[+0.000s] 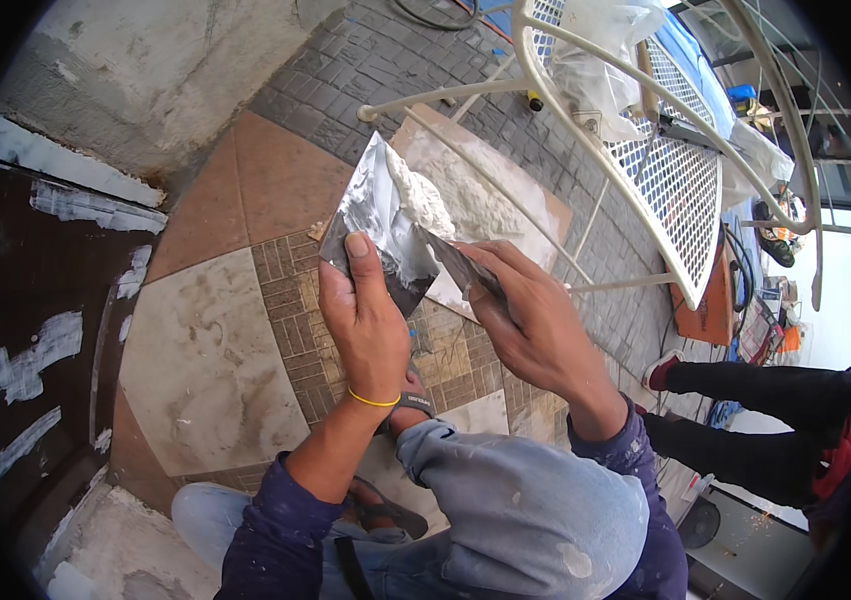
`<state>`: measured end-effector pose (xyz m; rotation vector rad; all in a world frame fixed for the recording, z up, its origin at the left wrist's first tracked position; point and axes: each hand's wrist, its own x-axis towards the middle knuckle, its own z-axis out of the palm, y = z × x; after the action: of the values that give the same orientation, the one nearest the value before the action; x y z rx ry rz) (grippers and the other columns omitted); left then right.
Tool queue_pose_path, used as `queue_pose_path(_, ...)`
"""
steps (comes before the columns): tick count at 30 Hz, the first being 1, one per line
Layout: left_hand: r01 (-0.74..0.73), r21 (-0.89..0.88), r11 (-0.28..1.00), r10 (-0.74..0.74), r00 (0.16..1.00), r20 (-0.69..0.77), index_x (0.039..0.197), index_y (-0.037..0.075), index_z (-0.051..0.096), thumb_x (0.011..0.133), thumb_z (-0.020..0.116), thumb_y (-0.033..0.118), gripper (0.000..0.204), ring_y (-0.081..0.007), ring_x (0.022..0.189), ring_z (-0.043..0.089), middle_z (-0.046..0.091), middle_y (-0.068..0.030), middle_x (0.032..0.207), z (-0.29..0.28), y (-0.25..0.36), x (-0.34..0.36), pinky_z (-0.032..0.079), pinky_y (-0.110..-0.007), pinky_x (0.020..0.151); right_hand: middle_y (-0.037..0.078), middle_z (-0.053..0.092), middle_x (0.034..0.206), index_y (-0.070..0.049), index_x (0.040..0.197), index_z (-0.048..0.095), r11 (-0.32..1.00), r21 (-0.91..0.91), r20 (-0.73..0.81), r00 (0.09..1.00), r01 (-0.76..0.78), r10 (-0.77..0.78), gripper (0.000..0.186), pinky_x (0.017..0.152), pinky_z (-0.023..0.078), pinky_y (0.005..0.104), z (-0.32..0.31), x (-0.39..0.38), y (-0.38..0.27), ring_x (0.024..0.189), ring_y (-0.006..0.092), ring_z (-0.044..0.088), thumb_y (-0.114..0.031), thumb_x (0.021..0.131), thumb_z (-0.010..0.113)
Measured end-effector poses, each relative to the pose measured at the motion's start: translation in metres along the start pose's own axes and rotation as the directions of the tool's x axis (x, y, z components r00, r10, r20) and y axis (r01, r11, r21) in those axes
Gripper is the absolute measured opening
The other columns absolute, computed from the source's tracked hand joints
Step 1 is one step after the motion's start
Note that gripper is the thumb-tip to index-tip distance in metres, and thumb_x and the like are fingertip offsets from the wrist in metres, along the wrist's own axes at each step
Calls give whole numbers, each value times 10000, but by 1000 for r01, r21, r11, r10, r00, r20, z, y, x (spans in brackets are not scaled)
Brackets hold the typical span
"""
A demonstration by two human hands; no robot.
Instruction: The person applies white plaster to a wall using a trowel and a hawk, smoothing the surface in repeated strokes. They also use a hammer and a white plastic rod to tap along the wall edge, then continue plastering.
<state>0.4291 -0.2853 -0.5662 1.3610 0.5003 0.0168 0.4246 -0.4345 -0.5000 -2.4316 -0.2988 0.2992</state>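
My left hand grips a flat, dark metal plate by its near edge, the thumb pressed on top. White putty is smeared across the plate and heaped thickly along its right edge. In my right hand is a putty knife, its blade tilted and touching or close to the plate's right side. The fingers wrapped round the knife hide its handle. Beyond both hands lies a board on the floor, coated with white powder or dried putty.
A white metal mesh chair tilts over the right, its legs reaching above the board; clear plastic hangs on it. At left stands a dark brown panel with white patches. Another person's dark-trousered legs come in at right. An orange box sits behind.
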Motion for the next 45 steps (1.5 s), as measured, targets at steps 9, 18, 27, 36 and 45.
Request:
queue_pose_path(9, -57, -137, 989, 57, 998, -5, 1212, -52, 523, 1034, 466, 409, 497, -143, 999, 529, 604, -108, 1130, 5, 1, 2, 418, -302, 905, 170, 586, 1134, 1, 1242, 544, 1000, -13, -45, 999, -8, 7, 367, 834, 495, 434, 6, 5, 1, 1007, 370, 596, -56, 880, 524)
queue_pose_path(18, -36, -124, 992, 34, 999, -19, 1187, -61, 531, 1028, 475, 414, 503, -143, 980, 527, 603, -103, 1099, -1, -3, 3, 427, -303, 880, 182, 591, 1174, -2, 1248, 556, 1000, -21, 34, 999, -20, 21, 361, 870, 487, 404, 7, 6, -4, 1045, 376, 599, -44, 890, 535)
queue_pose_path(27, -15, -81, 997, 10, 998, -66, 1255, -83, 483, 1023, 483, 420, 554, -171, 1073, 502, 560, -135, 1200, -6, -12, 6, 373, -314, 977, 181, 599, 1173, 2, 1257, 552, 999, 26, 123, 992, 26, -29, 385, 885, 480, 390, -3, -12, -5, 1046, 346, 605, -3, 873, 543)
queue_pose_path(36, -47, -238, 970, 2, 982, -187, 1367, -131, 354, 1013, 507, 401, 657, -225, 1209, 500, 474, -215, 1374, -26, -27, 37, 369, -355, 1050, 209, 579, 1089, 22, 1197, 551, 793, -126, -116, 803, -596, 585, 336, 867, 461, 437, 32, -59, 158, 1006, 375, 592, -172, 926, 505)
queue_pose_path(45, 12, -227, 974, -64, 972, -225, 1410, -114, 300, 991, 534, 411, 711, -264, 1286, 459, 399, -235, 1444, -30, -39, 42, 339, -376, 1091, 190, 559, 1092, 99, 1201, 508, 565, -503, -489, 755, -654, 438, 388, 787, 539, 445, 116, -26, 279, 971, 363, 607, -73, 853, 516)
